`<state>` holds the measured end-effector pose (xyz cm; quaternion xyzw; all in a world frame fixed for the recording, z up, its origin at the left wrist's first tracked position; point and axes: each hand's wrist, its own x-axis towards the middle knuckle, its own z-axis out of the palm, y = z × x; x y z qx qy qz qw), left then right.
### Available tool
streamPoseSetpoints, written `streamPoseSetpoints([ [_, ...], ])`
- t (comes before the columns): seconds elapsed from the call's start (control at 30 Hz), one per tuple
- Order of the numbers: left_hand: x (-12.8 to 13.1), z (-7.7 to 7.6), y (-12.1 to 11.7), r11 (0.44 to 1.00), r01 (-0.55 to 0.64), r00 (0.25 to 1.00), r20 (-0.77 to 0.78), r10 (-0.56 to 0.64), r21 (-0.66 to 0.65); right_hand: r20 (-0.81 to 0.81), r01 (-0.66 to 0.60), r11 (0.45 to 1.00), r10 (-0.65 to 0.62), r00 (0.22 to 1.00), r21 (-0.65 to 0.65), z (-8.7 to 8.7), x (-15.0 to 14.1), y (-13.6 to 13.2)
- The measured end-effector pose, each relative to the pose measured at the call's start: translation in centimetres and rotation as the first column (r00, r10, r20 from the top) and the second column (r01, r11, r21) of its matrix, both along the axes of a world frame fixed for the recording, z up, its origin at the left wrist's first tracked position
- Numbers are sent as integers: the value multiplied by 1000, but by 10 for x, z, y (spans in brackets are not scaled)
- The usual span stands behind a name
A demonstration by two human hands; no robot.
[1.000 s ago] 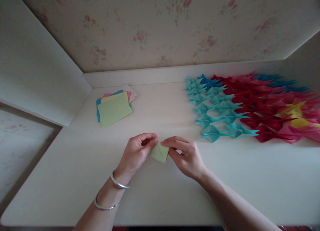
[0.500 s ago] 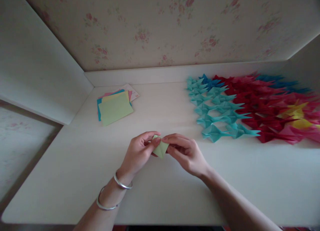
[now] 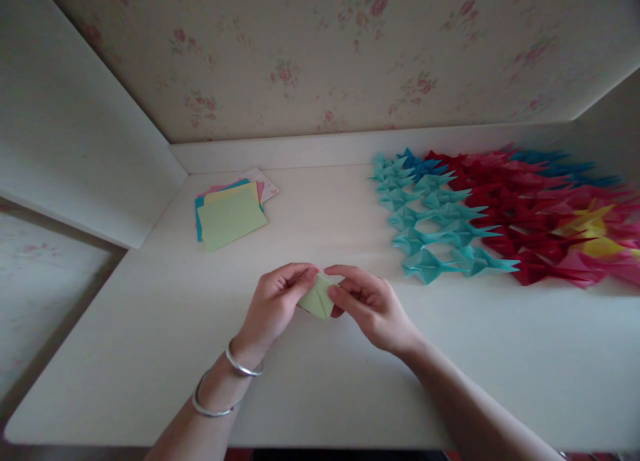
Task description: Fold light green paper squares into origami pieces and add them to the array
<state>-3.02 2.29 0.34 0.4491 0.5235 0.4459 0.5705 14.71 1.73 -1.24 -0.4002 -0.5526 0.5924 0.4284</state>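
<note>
A small folded piece of light green origami paper point(image 3: 319, 300) is held between my two hands, just above the white table. My left hand point(image 3: 280, 298) pinches its upper left edge between thumb and fingers. On the right side, my right hand point(image 3: 365, 304) grips it with the thumb on the front face, the index finger reaching over the top corner. A crease runs down the paper's front toward its lower point. Fingers hide the back of the fold.
A stack of coloured paper sheets point(image 3: 233, 218), light green on top, lies at the back left. Rows of folded turquoise paper cranes point(image 3: 427, 264) stand at right, beside red paper cranes point(image 3: 530, 238), with pink, blue and yellow ones. A wallpapered wall point(image 3: 300, 61) rises behind the table point(image 3: 125, 354).
The green paper has turned and shows a wider face. My right thumb has moved onto its front, and my left thumb has shifted up toward its top edge.
</note>
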Motion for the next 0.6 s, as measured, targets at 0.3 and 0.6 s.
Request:
streamPoseSetpoints([
  [0.3,1,2,-5,998,58,977,-205,-64,-33,-143,-9,987,-15,990,-163,-2,-6,1],
  [0.6,5,5,-2,982,138,982,-110,-152,-125,-151,156,983,-171,974,-100,-4,-4,2],
])
